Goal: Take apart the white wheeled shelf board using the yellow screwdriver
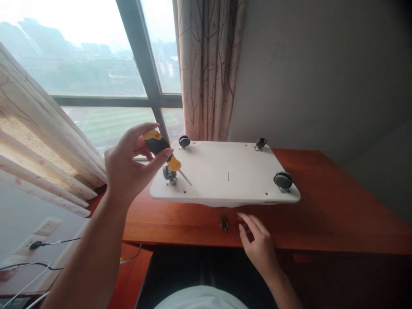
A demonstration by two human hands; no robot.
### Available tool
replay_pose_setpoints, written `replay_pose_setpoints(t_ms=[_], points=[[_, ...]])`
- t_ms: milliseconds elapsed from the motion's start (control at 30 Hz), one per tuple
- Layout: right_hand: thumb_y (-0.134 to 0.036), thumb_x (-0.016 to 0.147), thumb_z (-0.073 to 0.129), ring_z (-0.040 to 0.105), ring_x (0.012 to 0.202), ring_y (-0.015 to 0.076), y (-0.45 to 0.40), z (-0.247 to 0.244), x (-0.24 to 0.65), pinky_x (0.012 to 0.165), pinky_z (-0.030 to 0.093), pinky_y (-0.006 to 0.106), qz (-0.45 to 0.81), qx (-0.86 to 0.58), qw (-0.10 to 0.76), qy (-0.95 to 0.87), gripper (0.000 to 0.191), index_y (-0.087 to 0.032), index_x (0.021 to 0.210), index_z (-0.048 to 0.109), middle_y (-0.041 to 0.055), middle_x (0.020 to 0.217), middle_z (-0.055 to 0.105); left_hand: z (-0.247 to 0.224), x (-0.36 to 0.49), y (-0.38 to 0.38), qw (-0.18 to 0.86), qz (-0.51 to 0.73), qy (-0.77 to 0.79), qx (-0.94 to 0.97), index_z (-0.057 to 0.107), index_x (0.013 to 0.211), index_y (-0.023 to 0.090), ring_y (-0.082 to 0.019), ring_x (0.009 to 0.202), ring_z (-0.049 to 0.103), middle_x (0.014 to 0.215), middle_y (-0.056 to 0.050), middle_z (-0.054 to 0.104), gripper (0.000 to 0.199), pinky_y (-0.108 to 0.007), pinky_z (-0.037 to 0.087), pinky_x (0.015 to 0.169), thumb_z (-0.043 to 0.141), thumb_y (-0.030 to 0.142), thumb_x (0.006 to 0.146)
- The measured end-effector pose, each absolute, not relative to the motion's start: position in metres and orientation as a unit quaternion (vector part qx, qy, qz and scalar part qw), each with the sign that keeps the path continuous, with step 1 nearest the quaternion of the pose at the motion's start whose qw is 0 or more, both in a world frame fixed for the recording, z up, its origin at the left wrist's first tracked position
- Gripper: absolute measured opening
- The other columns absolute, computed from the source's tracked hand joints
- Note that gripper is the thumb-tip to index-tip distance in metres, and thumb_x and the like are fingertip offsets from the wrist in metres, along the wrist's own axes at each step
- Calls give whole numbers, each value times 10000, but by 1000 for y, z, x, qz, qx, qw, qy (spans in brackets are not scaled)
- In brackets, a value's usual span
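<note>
My left hand (133, 161) is raised and closed around the yellow and black handle of a screwdriver (156, 143). Its thin shaft slants down to the right, over the near left part of a white board (212, 167). Black caster wheels stand up at the board's corners: near left (169, 172), near right (283, 180), far left (184, 141) and far right (261, 143). Small dark holes show near the board's edges. Beside a few dark screws (224, 222) on the tabletop, my right hand (256, 238) has its fingers apart and holds nothing.
The board lies on a reddish-brown wooden desk (334, 206), whose front edge runs close to my body. Curtains (209, 68) hang by a window at the back and left. A plug (36, 245) and loose cables sit by the wall sockets at the lower left.
</note>
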State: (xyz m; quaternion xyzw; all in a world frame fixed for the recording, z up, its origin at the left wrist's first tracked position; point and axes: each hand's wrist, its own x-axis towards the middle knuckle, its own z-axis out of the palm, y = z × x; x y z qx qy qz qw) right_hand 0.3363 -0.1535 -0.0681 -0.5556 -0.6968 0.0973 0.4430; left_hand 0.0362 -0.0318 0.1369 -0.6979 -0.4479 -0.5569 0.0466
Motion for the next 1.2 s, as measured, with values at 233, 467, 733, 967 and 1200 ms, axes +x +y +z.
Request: replay_pose_setpoints(t_ms=[233, 467, 733, 967, 1200], points=[[-420, 936, 627, 709, 876, 222, -157, -76, 393, 735, 576, 338, 164, -638, 569, -493, 367, -202, 1225, 689, 95, 1022, 742, 159, 41, -11, 59, -601, -437, -667, 684, 1234, 266, -138, 714, 718, 902, 18, 766, 519, -223, 602, 617, 815, 305, 733], [-560, 889, 587, 554, 626, 161, -109, -78, 432, 568, 461, 292, 133, -657, 700, -247, 496, -142, 1133, 695, 26, 763, 637, 180, 51, 44, 58, -561, -430, -705, 638, 1282, 219, -103, 666, 653, 911, 1, 762, 487, -223, 546, 622, 757, 314, 820], [-463, 812, 597, 520, 639, 129, -78, -70, 427, 503, 358, 228, 197, -546, 794, -181, 432, -173, 1115, 706, 38, 930, 646, 170, 70, 131, 60, -481, -482, -729, 616, 1301, 234, -194, 800, 682, 973, -45, 730, 476, -363, 540, 814, 687, 269, 832], [-415, 745, 701, 484, 614, 101, -86, -71, 427, 496, 376, 214, 211, -534, 803, -160, 475, -188, 1162, 717, 24, 919, 647, 147, 70, 173, 69, -442, -498, -743, 592, 1353, 245, -206, 803, 670, 973, -55, 736, 518, -347, 513, 785, 664, 319, 845], [-426, 757, 714, 521, 650, 113, -86, -66, 425, 498, 391, 216, 201, -535, 803, -173, 495, -187, 1191, 711, 45, 978, 663, 139, 67, 180, 69, -438, -515, -734, 592, 1348, 260, -205, 763, 658, 968, -48, 740, 525, -348, 512, 779, 657, 319, 830]])
